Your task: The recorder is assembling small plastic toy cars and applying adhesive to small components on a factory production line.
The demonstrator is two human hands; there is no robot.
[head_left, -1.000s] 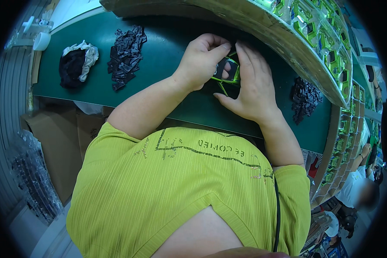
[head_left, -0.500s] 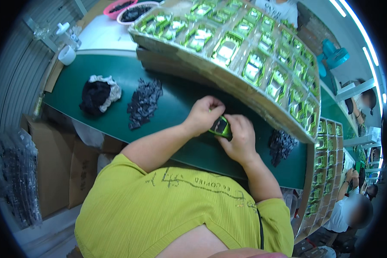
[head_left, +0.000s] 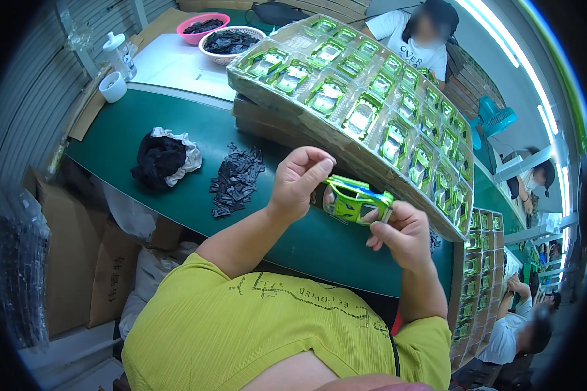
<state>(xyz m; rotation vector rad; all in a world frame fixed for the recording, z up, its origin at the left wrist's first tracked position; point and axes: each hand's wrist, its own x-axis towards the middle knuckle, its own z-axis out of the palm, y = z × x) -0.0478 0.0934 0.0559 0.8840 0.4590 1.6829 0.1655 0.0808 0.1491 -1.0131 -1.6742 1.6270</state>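
Above the green bench I hold up a bright green plastic frame point(head_left: 353, 207) with a clear, shiny middle and a blue streak along its upper edge. It is tilted, long side across. My left hand point(head_left: 295, 185) is closed at its left end, thumb and forefinger pinched together by the upper corner; whether a small part sits in that pinch I cannot make out. My right hand point(head_left: 404, 233) grips the right end between thumb and fingers. A loose pile of small black parts point(head_left: 238, 180) lies left of my left hand. More black parts point(head_left: 435, 241) show partly behind my right hand.
A large divided tray point(head_left: 293, 107) of similar green frames stands beyond my hands. Another such tray point(head_left: 479, 274) is at the right. Black-and-white cloth point(head_left: 166, 158), a white cup point(head_left: 113, 87), a bottle point(head_left: 119, 55), and pink point(head_left: 220, 17) and pale point(head_left: 257, 32) baskets lie leftward. Co-workers sit beyond.
The green frame has been lifted and turned, so its long side now lies across. My right hand has moved right to its end; my left hand has shifted slightly left. The view has shifted.
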